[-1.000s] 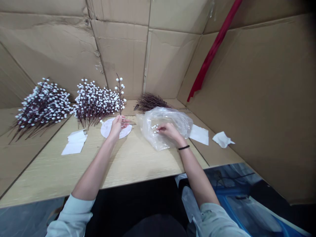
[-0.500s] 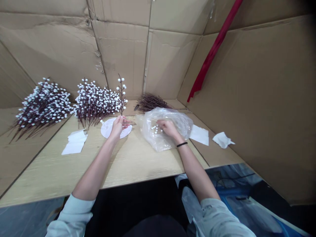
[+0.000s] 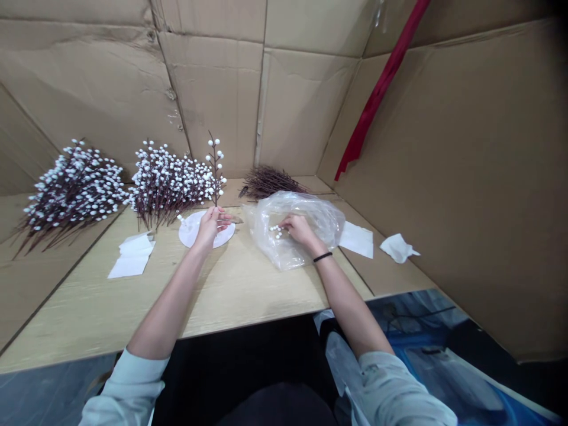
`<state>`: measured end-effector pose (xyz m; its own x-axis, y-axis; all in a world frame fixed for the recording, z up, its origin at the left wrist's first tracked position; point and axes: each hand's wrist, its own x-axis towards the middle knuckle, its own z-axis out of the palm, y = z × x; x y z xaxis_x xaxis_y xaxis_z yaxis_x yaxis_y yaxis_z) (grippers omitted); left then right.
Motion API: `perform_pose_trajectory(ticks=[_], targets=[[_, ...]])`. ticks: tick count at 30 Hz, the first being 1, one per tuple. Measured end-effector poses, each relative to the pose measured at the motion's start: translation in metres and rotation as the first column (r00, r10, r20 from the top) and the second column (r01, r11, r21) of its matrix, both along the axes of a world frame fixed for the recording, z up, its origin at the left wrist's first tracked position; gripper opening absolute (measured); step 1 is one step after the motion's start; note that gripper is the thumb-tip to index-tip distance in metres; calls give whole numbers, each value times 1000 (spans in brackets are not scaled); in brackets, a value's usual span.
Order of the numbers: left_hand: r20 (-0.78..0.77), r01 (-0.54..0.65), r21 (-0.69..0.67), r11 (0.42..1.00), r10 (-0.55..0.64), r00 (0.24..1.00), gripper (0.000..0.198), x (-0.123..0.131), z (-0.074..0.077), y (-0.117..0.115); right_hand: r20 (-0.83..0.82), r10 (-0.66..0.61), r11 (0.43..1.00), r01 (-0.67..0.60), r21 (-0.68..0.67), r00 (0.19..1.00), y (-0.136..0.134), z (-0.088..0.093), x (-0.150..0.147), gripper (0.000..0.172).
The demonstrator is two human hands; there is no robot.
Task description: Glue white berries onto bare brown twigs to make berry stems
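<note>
While left fingers (image 3: 213, 218) grip a berry stem (image 3: 216, 174) | right fingers (image 3: 286, 220) pinch white berries (image 3: 276, 231);

Table: pale wood-grain table (image 3: 231, 284)
Bunches: two heaped berry stems (image 3: 73, 189) (image 3: 166, 186), white-beaded, at left
Twigs: bare dark twigs (image 3: 270, 183) against the back
Paper: folded napkins (image 3: 133, 257) at left, another napkin (image 3: 355, 240) and a crumpled tissue (image 3: 397, 248) at right
Walls: creased cardboard (image 3: 444, 148) behind and right
Strip: red ribbon (image 3: 377, 94) along the cardboard
Below: blue sheeting (image 3: 426, 331) past the table edge
</note>
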<state>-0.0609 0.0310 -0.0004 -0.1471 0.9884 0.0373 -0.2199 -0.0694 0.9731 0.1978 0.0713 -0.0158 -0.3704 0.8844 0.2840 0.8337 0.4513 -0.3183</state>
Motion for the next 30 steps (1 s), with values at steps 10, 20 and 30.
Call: perform_pose_trajectory(ticks=[10, 20, 30], targets=[[14, 7, -5, 1000, -7, 1000, 14, 1, 1, -1, -16, 51, 994, -49, 102, 999, -4, 0, -5, 39], [11, 6, 11, 1000, -6, 1000, 13, 0, 0, 0, 10, 15, 1000, -16, 16, 1000, -8, 1, -5, 36], [-15, 0, 6, 1000, 0, 1000, 15, 0, -1, 0, 56, 122, 989, -126, 79, 991, -2, -9, -13, 42]])
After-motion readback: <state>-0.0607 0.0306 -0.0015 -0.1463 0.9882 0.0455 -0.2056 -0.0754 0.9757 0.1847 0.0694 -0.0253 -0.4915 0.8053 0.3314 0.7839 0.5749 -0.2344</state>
